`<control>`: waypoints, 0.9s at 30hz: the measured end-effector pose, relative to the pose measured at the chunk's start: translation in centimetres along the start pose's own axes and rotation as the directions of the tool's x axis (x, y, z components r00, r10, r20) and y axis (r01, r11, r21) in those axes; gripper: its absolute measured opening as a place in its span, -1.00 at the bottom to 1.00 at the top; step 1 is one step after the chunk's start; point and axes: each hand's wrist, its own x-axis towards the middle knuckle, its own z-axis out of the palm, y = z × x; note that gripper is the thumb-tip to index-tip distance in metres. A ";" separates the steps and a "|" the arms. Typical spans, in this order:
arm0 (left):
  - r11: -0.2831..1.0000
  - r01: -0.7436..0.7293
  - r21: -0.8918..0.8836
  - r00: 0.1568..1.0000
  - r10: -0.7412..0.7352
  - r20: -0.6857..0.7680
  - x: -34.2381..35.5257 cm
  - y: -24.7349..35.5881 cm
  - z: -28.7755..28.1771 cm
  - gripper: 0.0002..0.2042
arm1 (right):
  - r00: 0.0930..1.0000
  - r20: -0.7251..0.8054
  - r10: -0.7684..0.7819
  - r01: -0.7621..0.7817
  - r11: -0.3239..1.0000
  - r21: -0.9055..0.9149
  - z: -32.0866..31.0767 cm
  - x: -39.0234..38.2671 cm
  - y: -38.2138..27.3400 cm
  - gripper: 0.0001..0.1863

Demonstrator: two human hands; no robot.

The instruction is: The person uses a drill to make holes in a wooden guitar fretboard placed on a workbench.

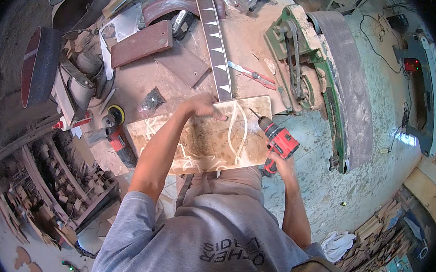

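My left hand (207, 107) grips the upper part of a stained wooden board (196, 142) with pale drawn lines, its fingertips partly hidden. The board lies crosswise in front of my body, below the end of a long dark strip with white triangles (213, 42). My right hand (280, 165) is closed on the handle of a red and black cordless drill (282, 141), whose thin bit points up and left over the board's right end. Above the board lies a red-handled cutter (252, 74).
A green belt sander (335, 94) stands right of the bench (129, 87). An angle grinder (121, 143), a glue bottle (66, 123), brown blocks (140, 44) and sanding belts (37, 68) are on the left. Scrap wood piles (375, 238) lie low right and left (48, 183).
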 end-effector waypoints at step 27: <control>0.614 -0.041 0.788 0.693 0.586 -0.420 16.4 7.9 -6.3 -0.75 | 0.995 -0.097 0.029 -0.026 0.999 0.025 -3.0 -8.8 -2.7 -0.56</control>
